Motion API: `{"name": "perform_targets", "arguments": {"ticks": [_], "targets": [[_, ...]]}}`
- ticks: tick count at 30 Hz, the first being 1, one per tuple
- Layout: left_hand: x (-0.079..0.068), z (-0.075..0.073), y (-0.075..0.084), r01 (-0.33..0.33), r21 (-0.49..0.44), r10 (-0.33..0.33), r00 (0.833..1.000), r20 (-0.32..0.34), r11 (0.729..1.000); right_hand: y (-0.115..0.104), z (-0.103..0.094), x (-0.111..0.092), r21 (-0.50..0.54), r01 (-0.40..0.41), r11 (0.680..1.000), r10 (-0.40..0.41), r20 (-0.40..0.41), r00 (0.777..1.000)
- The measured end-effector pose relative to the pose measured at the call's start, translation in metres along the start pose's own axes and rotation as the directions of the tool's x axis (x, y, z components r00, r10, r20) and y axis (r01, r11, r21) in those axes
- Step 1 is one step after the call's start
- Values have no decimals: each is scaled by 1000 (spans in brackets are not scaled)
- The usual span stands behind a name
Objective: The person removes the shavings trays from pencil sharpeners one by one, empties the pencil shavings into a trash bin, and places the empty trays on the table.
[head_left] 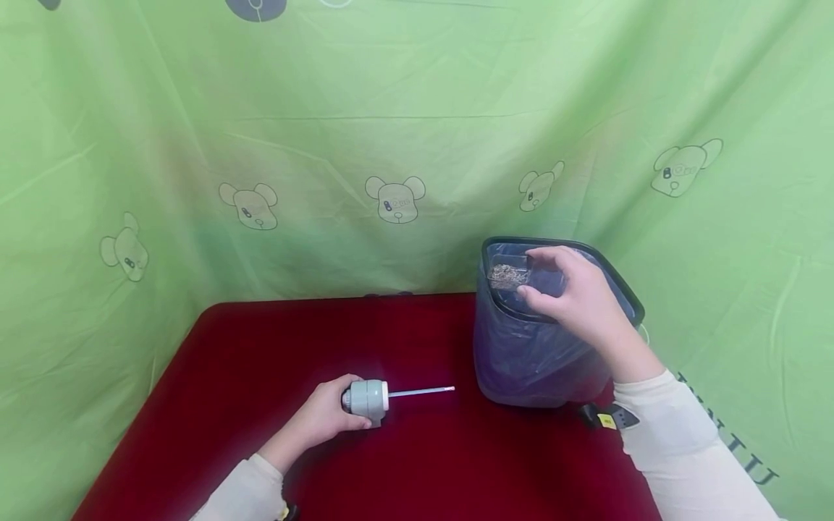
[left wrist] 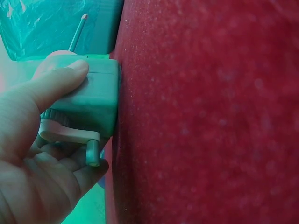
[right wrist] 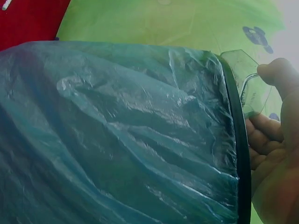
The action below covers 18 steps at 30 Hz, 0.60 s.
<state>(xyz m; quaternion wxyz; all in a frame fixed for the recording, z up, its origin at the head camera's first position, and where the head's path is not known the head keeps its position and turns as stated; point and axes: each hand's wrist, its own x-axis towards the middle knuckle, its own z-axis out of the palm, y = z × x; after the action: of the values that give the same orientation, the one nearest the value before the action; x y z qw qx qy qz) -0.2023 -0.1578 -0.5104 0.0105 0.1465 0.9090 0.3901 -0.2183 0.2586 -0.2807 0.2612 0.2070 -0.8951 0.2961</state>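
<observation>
My left hand (head_left: 326,412) grips a grey-green crank pencil sharpener (head_left: 368,399) lying on the red-covered table. From its front a pencil (head_left: 420,392) sticks out to the right. The left wrist view shows my thumb across the sharpener's body, with its crank handle (left wrist: 70,133) close to my palm. Over the mouth of a lined trash bin (head_left: 541,362), my right hand (head_left: 583,300) pinches a small clear shavings drawer (right wrist: 240,79) between thumb and fingers. Pencil shavings (head_left: 507,276) lie in the drawer. Seen from the right wrist, the drawer is just past the bin's dark rim (right wrist: 244,172).
The bin stands at the table's right rear, with a translucent bag (right wrist: 140,116) draped over its outside. A red cloth (head_left: 293,347) covers the table. Green printed curtains (head_left: 326,159) hang behind it and on both sides.
</observation>
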Motion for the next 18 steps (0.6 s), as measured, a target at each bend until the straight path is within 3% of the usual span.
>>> {"name": "perform_targets", "arguments": {"ticks": [18], "targets": [[-3, -1, 5, 5, -10, -6, 1000, -10, 1000, 7, -8, 1, 5, -68, 998, 68, 48, 997]]}}
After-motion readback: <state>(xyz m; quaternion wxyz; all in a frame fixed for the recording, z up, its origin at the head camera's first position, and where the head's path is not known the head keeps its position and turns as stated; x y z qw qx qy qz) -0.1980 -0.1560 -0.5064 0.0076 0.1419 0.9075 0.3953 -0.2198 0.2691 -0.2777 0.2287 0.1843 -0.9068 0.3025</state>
